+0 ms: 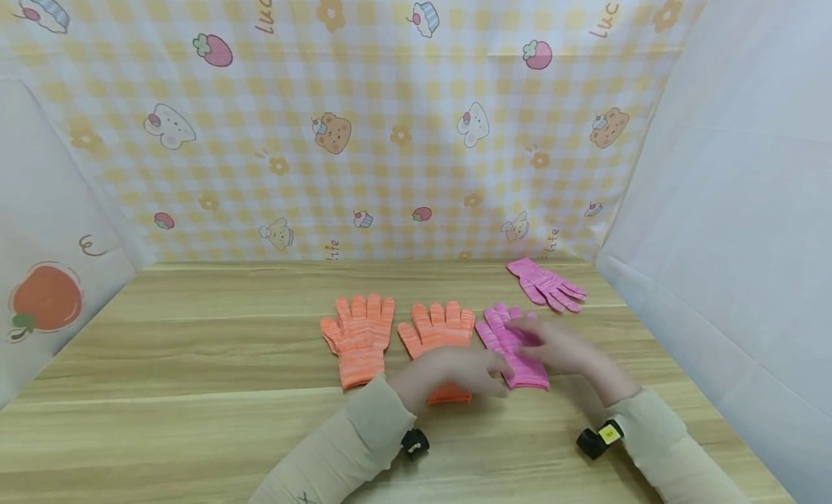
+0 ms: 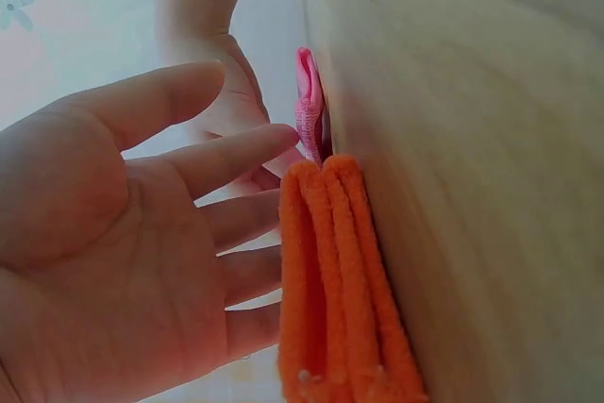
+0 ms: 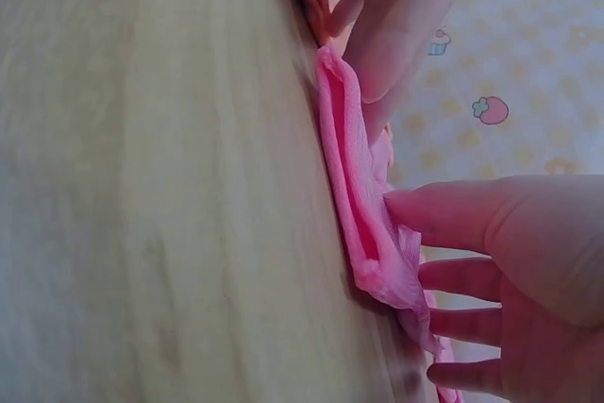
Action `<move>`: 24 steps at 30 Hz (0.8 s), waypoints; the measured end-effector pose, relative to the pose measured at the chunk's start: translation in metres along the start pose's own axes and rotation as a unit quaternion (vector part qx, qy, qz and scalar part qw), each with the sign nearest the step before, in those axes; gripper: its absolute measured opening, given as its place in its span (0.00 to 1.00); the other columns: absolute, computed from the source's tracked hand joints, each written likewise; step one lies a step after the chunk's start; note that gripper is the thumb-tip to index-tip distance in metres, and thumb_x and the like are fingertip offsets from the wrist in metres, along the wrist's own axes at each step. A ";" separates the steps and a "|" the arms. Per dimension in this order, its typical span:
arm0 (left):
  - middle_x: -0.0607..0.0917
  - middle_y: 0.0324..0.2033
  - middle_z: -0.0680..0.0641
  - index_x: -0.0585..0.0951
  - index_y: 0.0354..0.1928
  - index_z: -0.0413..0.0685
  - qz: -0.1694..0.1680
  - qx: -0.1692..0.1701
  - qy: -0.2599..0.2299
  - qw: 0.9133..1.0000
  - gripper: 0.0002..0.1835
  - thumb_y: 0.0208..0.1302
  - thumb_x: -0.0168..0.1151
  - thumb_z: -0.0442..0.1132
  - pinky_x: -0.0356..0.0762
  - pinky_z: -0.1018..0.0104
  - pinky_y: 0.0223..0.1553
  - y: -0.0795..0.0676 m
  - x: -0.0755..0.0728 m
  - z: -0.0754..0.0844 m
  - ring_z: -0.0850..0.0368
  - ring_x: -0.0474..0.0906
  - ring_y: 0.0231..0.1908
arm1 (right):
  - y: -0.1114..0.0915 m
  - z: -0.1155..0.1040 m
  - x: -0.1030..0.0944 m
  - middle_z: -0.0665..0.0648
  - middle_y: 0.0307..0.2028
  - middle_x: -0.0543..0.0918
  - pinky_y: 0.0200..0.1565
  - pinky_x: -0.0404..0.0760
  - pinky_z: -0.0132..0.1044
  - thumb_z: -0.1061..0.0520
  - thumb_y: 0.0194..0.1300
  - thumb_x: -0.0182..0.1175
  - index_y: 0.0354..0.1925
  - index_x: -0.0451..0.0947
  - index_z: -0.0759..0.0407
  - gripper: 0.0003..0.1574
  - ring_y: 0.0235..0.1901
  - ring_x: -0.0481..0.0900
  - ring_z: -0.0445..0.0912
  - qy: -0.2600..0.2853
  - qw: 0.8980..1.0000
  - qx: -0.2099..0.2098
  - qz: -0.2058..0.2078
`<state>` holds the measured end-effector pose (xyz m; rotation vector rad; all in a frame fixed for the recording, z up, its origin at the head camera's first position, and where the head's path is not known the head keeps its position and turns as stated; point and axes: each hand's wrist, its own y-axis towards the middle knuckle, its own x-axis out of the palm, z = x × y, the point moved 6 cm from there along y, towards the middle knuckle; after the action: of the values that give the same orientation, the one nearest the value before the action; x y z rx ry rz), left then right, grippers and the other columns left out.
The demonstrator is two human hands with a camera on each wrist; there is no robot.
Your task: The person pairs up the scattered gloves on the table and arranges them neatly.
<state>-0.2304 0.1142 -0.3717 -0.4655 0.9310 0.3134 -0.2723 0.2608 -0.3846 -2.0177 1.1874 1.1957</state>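
Observation:
A pink knit glove point(image 1: 528, 372) lies palm-down or palm-up, I cannot tell which, with its cuff toward me. My right hand point(image 1: 564, 344) is over its right side, fingers spread; in the right wrist view the fingertips touch or nearly touch the pink fabric point(image 3: 354, 176). From the left, my left hand point(image 1: 458, 368) reaches across an orange glove point(image 1: 448, 334), its fingertips near the pink cuff. The left wrist view shows that hand with relaxed, spread fingers beside the orange cuff point(image 2: 326, 280). Neither hand visibly grips anything.
Another orange glove point(image 1: 360, 338) lies flat to the left. A second pink glove point(image 1: 546, 281) lies at an angle near the back right edge of the wooden table point(image 1: 214, 345). A patterned cloth point(image 1: 390, 172) hangs behind, with white sheets on both sides.

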 end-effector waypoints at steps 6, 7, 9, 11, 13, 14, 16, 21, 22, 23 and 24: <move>0.64 0.69 0.47 0.71 0.66 0.51 -0.022 -0.015 0.036 0.999 0.25 0.71 0.52 0.49 0.56 0.63 0.65 -0.001 0.003 0.001 0.57 0.58 0.67 | 0.000 0.004 0.004 0.67 0.64 0.67 0.61 0.61 0.60 0.55 0.67 0.59 0.64 0.69 0.64 0.30 0.64 0.62 0.64 -0.019 1.000 0.012 -0.012; 0.63 0.69 0.47 0.71 0.67 0.52 -0.024 -0.018 0.040 0.999 0.25 0.71 0.52 0.50 0.55 0.63 0.66 -0.001 0.003 0.001 0.57 0.57 0.68 | 0.001 0.004 0.005 0.68 0.65 0.66 0.61 0.60 0.60 0.54 0.68 0.59 0.65 0.68 0.64 0.30 0.64 0.61 0.65 -0.021 1.000 0.013 -0.014; 0.62 0.70 0.47 0.71 0.67 0.53 -0.026 -0.021 0.044 0.998 0.25 0.71 0.52 0.50 0.55 0.62 0.66 -0.002 0.003 0.002 0.56 0.56 0.68 | 0.001 0.004 0.006 0.68 0.65 0.65 0.61 0.60 0.61 0.54 0.68 0.58 0.65 0.68 0.64 0.31 0.64 0.60 0.65 -0.026 0.999 0.012 -0.016; 0.62 0.70 0.47 0.71 0.66 0.53 -0.027 -0.023 0.048 0.998 0.25 0.71 0.52 0.51 0.55 0.61 0.66 -0.002 0.004 0.002 0.56 0.56 0.68 | 0.001 0.002 0.006 0.70 0.66 0.64 0.61 0.60 0.63 0.54 0.68 0.58 0.66 0.67 0.64 0.31 0.64 0.60 0.67 -0.034 0.999 0.008 -0.017; 0.62 0.70 0.47 0.72 0.66 0.54 -0.028 -0.025 0.050 0.998 0.24 0.71 0.52 0.51 0.55 0.61 0.66 -0.002 0.004 0.002 0.56 0.56 0.68 | 0.002 0.001 0.007 0.71 0.66 0.62 0.60 0.60 0.64 0.54 0.68 0.58 0.66 0.67 0.63 0.31 0.64 0.59 0.68 -0.040 0.999 0.009 -0.019; 0.62 0.70 0.47 0.72 0.66 0.54 -0.028 -0.025 0.050 0.998 0.24 0.71 0.52 0.51 0.55 0.61 0.66 -0.002 0.004 0.001 0.56 0.56 0.68 | 0.002 0.001 0.007 0.71 0.66 0.62 0.60 0.60 0.64 0.54 0.68 0.58 0.66 0.67 0.63 0.31 0.64 0.59 0.68 -0.043 0.999 0.010 -0.019; 0.62 0.70 0.47 0.72 0.66 0.54 -0.029 -0.025 0.052 0.998 0.24 0.70 0.52 0.51 0.55 0.61 0.66 -0.002 0.005 0.001 0.56 0.56 0.68 | 0.002 0.000 0.007 0.72 0.66 0.61 0.60 0.60 0.64 0.54 0.68 0.58 0.66 0.67 0.63 0.31 0.64 0.59 0.68 -0.046 0.999 0.013 -0.020; 0.61 0.70 0.47 0.72 0.66 0.54 -0.031 -0.023 0.051 0.998 0.25 0.70 0.52 0.51 0.55 0.61 0.66 -0.001 0.005 0.000 0.56 0.56 0.68 | 0.001 0.001 0.007 0.73 0.66 0.60 0.60 0.59 0.65 0.55 0.68 0.59 0.66 0.67 0.63 0.32 0.64 0.58 0.69 -0.047 0.998 0.022 -0.022; 0.61 0.70 0.47 0.72 0.66 0.54 -0.031 -0.024 0.050 0.998 0.25 0.70 0.53 0.51 0.55 0.62 0.66 -0.001 0.005 0.001 0.56 0.56 0.68 | 0.001 0.001 0.007 0.72 0.67 0.60 0.60 0.59 0.65 0.55 0.68 0.59 0.66 0.66 0.63 0.32 0.65 0.57 0.68 -0.046 0.998 0.025 -0.022; 0.61 0.70 0.47 0.72 0.66 0.54 -0.031 -0.024 0.049 0.998 0.25 0.70 0.52 0.51 0.55 0.62 0.66 -0.001 0.006 0.001 0.56 0.56 0.68 | 0.001 0.001 0.007 0.72 0.67 0.59 0.60 0.59 0.65 0.55 0.68 0.59 0.66 0.66 0.63 0.32 0.65 0.57 0.68 -0.044 0.998 0.028 -0.023; 0.61 0.70 0.47 0.72 0.66 0.54 -0.031 -0.023 0.048 0.998 0.25 0.70 0.52 0.51 0.55 0.62 0.66 -0.001 0.006 0.001 0.56 0.56 0.68 | 0.000 0.001 0.007 0.72 0.68 0.58 0.60 0.58 0.65 0.55 0.68 0.59 0.67 0.66 0.63 0.32 0.65 0.56 0.68 -0.042 0.998 0.029 -0.022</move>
<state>-0.2263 0.1140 -0.3757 -0.5539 1.0029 0.2586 -0.2714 0.2585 -0.3915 -1.9222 1.1194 1.1978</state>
